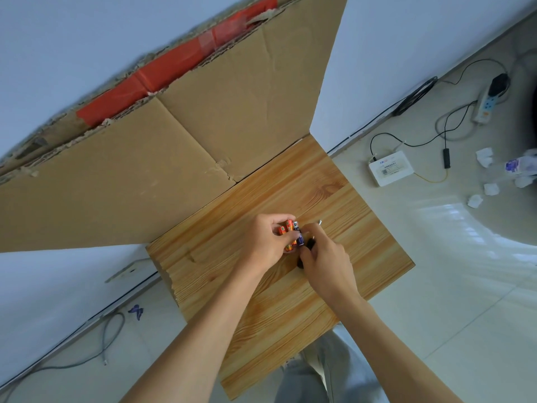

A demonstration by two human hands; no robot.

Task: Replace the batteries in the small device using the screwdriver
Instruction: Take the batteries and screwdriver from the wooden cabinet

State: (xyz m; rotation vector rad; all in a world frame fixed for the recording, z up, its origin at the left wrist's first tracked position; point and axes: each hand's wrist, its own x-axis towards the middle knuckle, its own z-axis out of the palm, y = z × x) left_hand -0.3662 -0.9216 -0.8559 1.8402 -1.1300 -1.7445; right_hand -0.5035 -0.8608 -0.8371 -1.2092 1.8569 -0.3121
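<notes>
Both forearms (203, 330) come in from the bottom of the shot, with a bit of jeans (328, 373) below the near edge of the worktop (348, 205). The hands meet about the middle of the wood-grain top.

The left hand (267, 242) is curled round a small bunch of batteries (287, 229), some orange and some blue, pinched between thumb and fingers just above the surface. I can't get a clean count since the fingers cover part of them.

The right hand (325, 257) is right beside it, close enough to touch. It's closed round a dark thing that looks like the screwdriver (308, 244). A little metal tip pokes out past the fingers toward the far edge, and a dark end shows under the palm on the near side. The small device itself I can't make out, so if it's there the hands are hiding it.

A big sheet of cardboard (174, 155) with red tape stands along the far-left edge of the worktop, against the wall. Off the right side, on the floor (436, 286), there's a white router (390, 168), a power strip (486, 106) with cables, and a few paper scraps (484, 156). Another cable (107, 338) lies on the floor off the left side.
</notes>
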